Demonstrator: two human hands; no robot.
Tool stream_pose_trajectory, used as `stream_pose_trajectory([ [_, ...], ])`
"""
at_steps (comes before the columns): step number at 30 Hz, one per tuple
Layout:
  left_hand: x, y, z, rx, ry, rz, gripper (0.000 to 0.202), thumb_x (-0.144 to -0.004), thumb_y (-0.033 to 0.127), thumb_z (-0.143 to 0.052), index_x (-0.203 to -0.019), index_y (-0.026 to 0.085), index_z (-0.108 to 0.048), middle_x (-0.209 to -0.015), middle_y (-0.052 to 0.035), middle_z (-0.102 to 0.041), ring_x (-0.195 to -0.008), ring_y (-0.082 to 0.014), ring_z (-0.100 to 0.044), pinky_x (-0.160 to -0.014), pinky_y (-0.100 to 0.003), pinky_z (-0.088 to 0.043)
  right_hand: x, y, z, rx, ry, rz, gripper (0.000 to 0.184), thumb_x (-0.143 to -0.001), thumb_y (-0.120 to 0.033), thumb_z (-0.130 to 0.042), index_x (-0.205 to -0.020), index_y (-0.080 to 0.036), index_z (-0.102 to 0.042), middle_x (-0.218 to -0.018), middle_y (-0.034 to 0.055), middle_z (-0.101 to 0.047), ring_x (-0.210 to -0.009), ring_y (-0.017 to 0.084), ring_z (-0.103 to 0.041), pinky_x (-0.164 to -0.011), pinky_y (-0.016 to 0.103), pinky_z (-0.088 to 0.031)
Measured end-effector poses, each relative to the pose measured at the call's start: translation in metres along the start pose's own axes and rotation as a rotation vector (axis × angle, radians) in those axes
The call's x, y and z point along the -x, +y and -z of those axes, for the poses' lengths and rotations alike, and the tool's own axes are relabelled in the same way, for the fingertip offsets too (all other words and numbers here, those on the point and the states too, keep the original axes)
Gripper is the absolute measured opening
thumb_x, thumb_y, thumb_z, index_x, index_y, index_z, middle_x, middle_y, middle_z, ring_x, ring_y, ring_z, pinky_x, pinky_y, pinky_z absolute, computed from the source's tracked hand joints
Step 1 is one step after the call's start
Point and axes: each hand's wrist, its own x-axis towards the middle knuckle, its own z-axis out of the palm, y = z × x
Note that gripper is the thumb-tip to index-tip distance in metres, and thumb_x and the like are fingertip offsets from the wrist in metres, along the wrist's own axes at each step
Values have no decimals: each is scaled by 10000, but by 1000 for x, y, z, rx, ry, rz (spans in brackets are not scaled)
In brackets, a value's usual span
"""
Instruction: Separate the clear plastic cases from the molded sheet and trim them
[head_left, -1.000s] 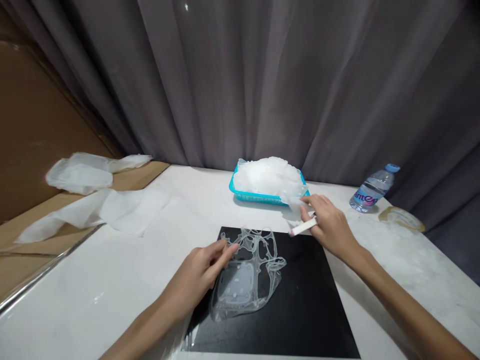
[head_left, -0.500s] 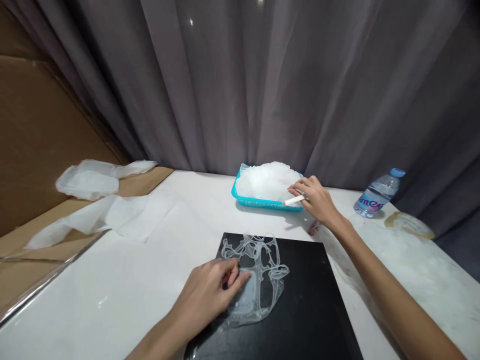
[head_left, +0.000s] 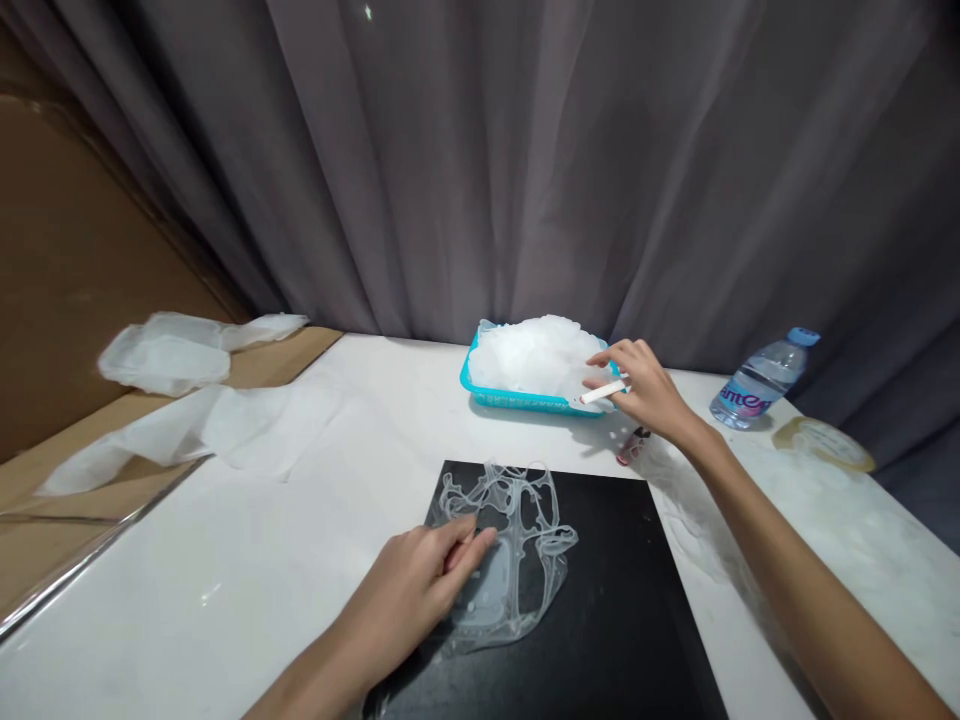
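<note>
My left hand rests with curled fingers, thumb against index, over a cut-out sheet of clear plastic. The sheet has a rounded panel and looping strips, and lies on a black board. What the fingertips grip, if anything, is hidden. My right hand holds a slim white stick, slanting down to the left. Index finger and thumb are apart, at the right end of a blue basket. White translucent material is heaped above the basket's rim.
A water bottle stands at the right, near a yellowish-edged round piece. A small red-and-black item lies below my right wrist. White sheets lie at the left, partly on cardboard. A grey curtain hangs behind.
My right hand has shifted slightly right and its index finger has lifted away from the stick. My left hand stays on the plastic, its thumb drawn in a little. The view has moved slightly.
</note>
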Motion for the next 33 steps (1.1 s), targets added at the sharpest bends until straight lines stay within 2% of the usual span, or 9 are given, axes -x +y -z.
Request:
stream_pose_trajectory([
  [3,-1,-1,-2,-30,-7,-10,483,-1036,585,-385,-701,244,-326,-598,62,-372,-551,-156,-399,-611,-314,-276,6,-6,9,38,-131,50,598,-849,-546,-759,-1354,-290,-567,-1201,89,-599,-1065,306,-537,-882,427,-505],
  [5,-1,0,-2,-28,-5,-7,481,-1033,580,-394,-698,243,-321,-593,62,-370,-547,-155,-399,-610,-314,-277,10,-8,12,81,-200,73,682,-850,-537,-762,-1435,-310,-497,-1265,99,-560,-1099,314,-525,-886,438,-516],
  [7,-1,1,-1,-20,3,-12,476,-1028,574,-407,-696,244,-321,-590,61,-371,-545,-154,-399,-610,-314,-278,13,-7,12,89,-165,81,516,-922,-460,-700,-1387,-305,-540,-1242,96,-580,-1087,305,-535,-860,420,-518],
  [10,-1,2,-1,-9,10,-30,474,-1024,573,-419,-696,245,-325,-587,59,-378,-539,-154,-399,-603,-313,-276,12,-2,6,61,-18,68,180,-1006,-344,-579,-1150,-266,-654,-1076,76,-657,-1011,281,-566,-846,400,-495],
  [15,-2,1,-2,-6,32,-55,460,-1026,543,-443,-694,246,-330,-579,62,-377,-527,-149,-383,-586,-307,-268,5,6,-15,36,180,-24,154,-1009,-323,-549,-1027,-216,-658,-945,84,-682,-858,262,-572,-794,398,-472],
  [20,0,2,4,-57,0,-126,466,-1030,560,-454,-704,239,-363,-599,60,-403,-550,-155,-433,-594,-301,-292,3,11,-25,-14,187,-6,169,-986,-354,-595,-930,-221,-684,-893,51,-703,-755,222,-554,-735,359,-477],
  [24,2,1,15,-108,33,-306,341,-980,555,-591,-885,233,-531,-881,-16,-602,-838,-231,-563,-765,-355,-419,7,10,-21,16,194,-7,192,-980,-389,-613,-966,-229,-717,-949,68,-704,-848,252,-568,-737,367,-477],
  [27,2,-4,24,-57,-11,-381,323,-972,549,-620,-1109,259,-583,-1143,-58,-617,-1093,-282,-537,-959,-425,-439,9,0,-19,65,256,-19,254,-1003,-421,-573,-1093,-231,-717,-1048,106,-662,-976,297,-551,-856,438,-480],
  [33,0,-17,35,50,-164,-431,473,-884,589,-722,-1261,316,-634,-1397,-69,-575,-1309,-319,-458,-1086,-471,-434,27,-59,-12,77,430,4,490,-1097,-435,-260,-992,-242,-698,-1014,131,-636,-1040,338,-583,-980,575,-433],
])
